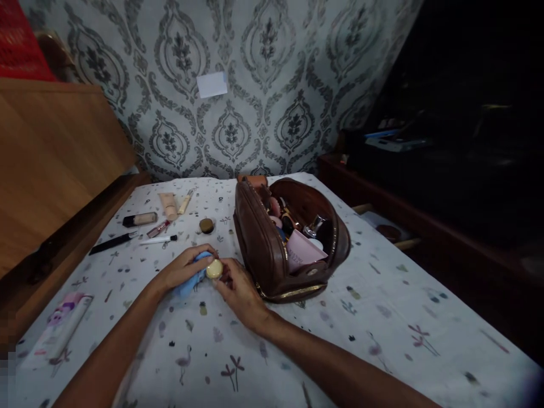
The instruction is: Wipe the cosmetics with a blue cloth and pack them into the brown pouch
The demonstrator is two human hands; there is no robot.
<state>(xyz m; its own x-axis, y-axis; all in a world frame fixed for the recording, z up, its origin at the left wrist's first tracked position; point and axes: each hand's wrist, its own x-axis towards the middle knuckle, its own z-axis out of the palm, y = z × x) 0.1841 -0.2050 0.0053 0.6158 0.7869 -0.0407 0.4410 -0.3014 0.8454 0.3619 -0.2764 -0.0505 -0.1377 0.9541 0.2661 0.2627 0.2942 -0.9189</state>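
Observation:
My right hand (243, 290) is closed on a small round gold-topped cosmetic jar (214, 269), its face turned up toward me. Bunched in my left hand (185, 267) is a light blue cloth (190, 283), which touches the jar's left side. Just right of my hands stands a brown leather toiletry bag (263, 243), unzipped and wide open. Inside it are a pink packet (302, 253), a silver-capped bottle (315, 225) and several other cosmetics. Beyond my hands a dark gold round pot (206, 226) sits on the patterned cloth.
At the left lie a foundation bottle (144, 219), a beige tube (169, 206), a slim cream tube (186, 202), a lip gloss (158, 229), a white pen-like stick (158, 240) and a black brush (113, 243). A pink-and-white pack (59, 328) lies nearer. Wooden furniture (51, 136) borders the left.

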